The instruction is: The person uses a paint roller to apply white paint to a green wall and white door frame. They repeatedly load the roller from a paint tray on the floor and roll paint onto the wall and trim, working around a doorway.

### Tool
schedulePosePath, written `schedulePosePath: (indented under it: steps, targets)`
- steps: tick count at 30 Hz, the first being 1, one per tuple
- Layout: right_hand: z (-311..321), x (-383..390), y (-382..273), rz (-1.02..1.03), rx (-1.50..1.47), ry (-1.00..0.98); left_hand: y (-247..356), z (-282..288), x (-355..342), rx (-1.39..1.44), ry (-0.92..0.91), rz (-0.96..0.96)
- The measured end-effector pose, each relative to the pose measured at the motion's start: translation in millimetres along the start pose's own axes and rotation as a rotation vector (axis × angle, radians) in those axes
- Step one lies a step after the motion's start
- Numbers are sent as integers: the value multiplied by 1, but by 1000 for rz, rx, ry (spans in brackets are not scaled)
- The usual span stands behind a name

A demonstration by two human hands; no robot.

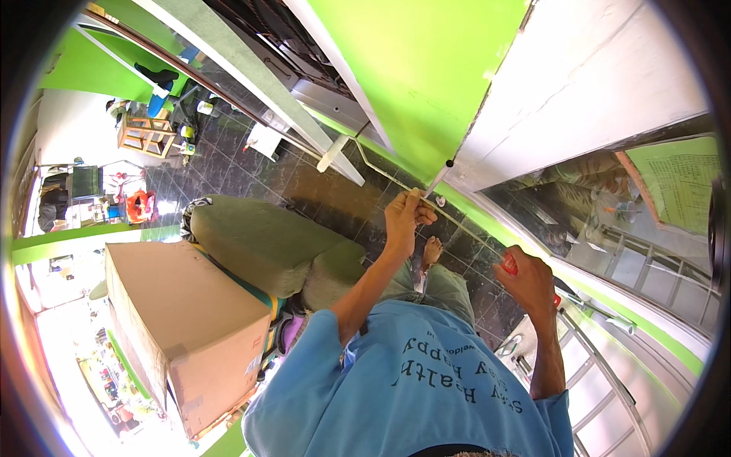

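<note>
My left hand (405,213) pinches a thin pale measuring tape (466,229) in front of the green wall, beside a short pale bar with a dark tip (439,177). My right hand (527,280), lower and to the right, is closed around a red tape measure case (509,264), with the strip running from it past my left hand. Beyond that, a thin line bends up toward a white piece (334,154) on a long leaning board (259,91). My bare foot (432,250) shows on the dark tiled floor below.
A large cardboard box (183,305) and olive padded cushions (259,244) lie at my left. A wooden stool (145,137) and clutter stand farther back. The green wall (426,76) and a glass panel (640,213) are ahead and right; a metal ladder-like frame (594,381) is at lower right.
</note>
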State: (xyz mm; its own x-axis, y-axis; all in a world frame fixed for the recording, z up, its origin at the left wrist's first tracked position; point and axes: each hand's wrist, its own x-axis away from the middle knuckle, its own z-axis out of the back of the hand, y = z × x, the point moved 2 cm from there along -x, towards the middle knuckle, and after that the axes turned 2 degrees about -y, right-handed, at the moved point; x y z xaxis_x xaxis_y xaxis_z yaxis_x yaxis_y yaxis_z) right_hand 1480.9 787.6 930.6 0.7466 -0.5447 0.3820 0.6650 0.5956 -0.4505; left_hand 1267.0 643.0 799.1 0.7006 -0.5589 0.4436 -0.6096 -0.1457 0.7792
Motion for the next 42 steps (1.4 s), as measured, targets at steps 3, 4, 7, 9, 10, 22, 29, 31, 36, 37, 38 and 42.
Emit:
schedulePosePath:
  steps: [3, 4, 7, 9, 10, 22, 29, 31, 36, 37, 38, 42]
  targets:
    - [-3, 8, 8, -5, -31, 30, 16, -16, 13, -34, -1, -22]
    - [-6, 9, 11, -11, -38, 28, 15, -15, 14, -53, 2, -30]
    - [-16, 11, 20, 21, -58, 59, 14, -15, 17, -98, 1, -54]
    - [-17, 10, 21, 31, -91, 75, 19, -16, 18, -113, -11, -78]
    - [-17, 11, 22, 17, -115, 71, 22, -19, 18, -113, -18, -81]
    - [-68, -14, 45, 113, -309, 126, 60, -36, 21, -270, -79, -218]
    - [-94, -40, 31, 172, -447, 223, 90, -38, 16, -368, -91, -314]
    - [-96, -49, 20, 211, -488, 236, 103, -39, 14, -391, -98, -369]
    - [-109, -74, 3, 315, -514, 316, 142, -49, 17, -493, -71, -443]
    - [-109, -75, -1, 291, -534, 280, 149, -52, 21, -505, -67, -453]
    - [-108, -78, -6, 307, -541, 293, 157, -55, 23, -520, -59, -467]
    - [-101, -90, -28, 370, -585, 345, 182, -60, 23, -552, -66, -535]
